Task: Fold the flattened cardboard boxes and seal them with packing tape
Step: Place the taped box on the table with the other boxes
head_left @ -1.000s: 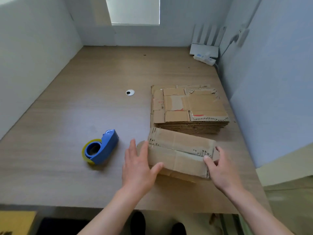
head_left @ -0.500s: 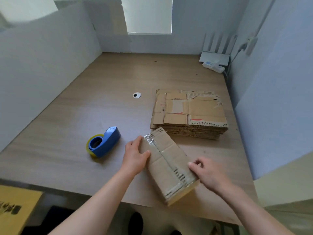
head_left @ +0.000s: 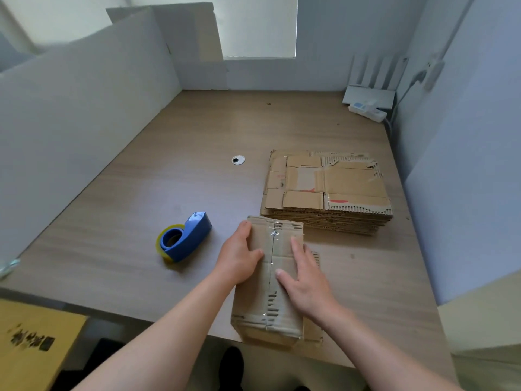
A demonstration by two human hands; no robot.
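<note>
A folded cardboard box [head_left: 267,300] stands at the near edge of the wooden table [head_left: 169,179], its long side pointing away from me. A strip of clear tape runs along its top seam. My left hand [head_left: 239,258] grips the box's left edge, thumb on top. My right hand [head_left: 304,280] lies flat on the top right flap with straight fingers. A stack of flattened cardboard boxes [head_left: 327,190] sits just beyond the box, to the right. A blue tape dispenser [head_left: 183,237] with a yellowish roll lies left of my left hand.
Grey partition walls [head_left: 70,122] enclose the table on the left, back and right. A white router and power strip [head_left: 366,103] sit in the far right corner. A round cable hole [head_left: 238,160] is mid-table. A yellow carton [head_left: 31,342] stands below the near left edge.
The box has been turned from lying crosswise to pointing straight away from me. My right hand moved from its end onto its top; my left hand shifted to its left edge.
</note>
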